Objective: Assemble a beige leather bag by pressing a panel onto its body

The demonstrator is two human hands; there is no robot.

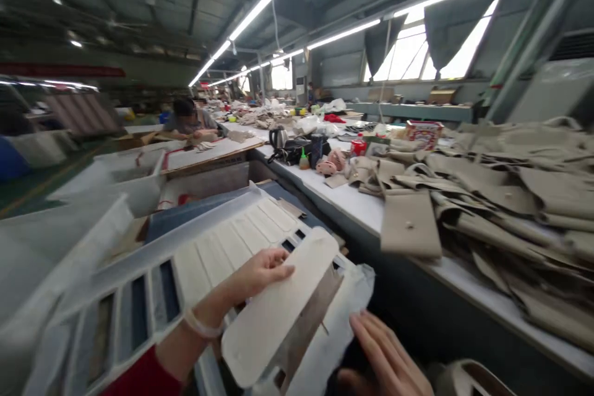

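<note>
- White slatted crate (139, 260): lies low on the left with cream strips laid across it. A co-worker (188, 117) sits at a far bench, well apart.
- Left hand (260, 272): fingers are curled over the long edge of the cream panel (283, 303), pinching it. The thumb is hidden behind.
- Cream panel: a long piece with rounded ends, held tilted above the crate's near corner and over a brown strip (309, 322).
- Judgement: a one-edge pinch lets the far end sag. Supporting it nearer the middle would keep it flat and uncreased.
- Right hand (385, 352): fingers are extended and slightly apart, gripping nothing, just beside the white liner (334, 328).
- Table (352, 198): on the right, it carries a flat beige pouch (409, 223) and a heaped beige pile (510, 198).
</note>
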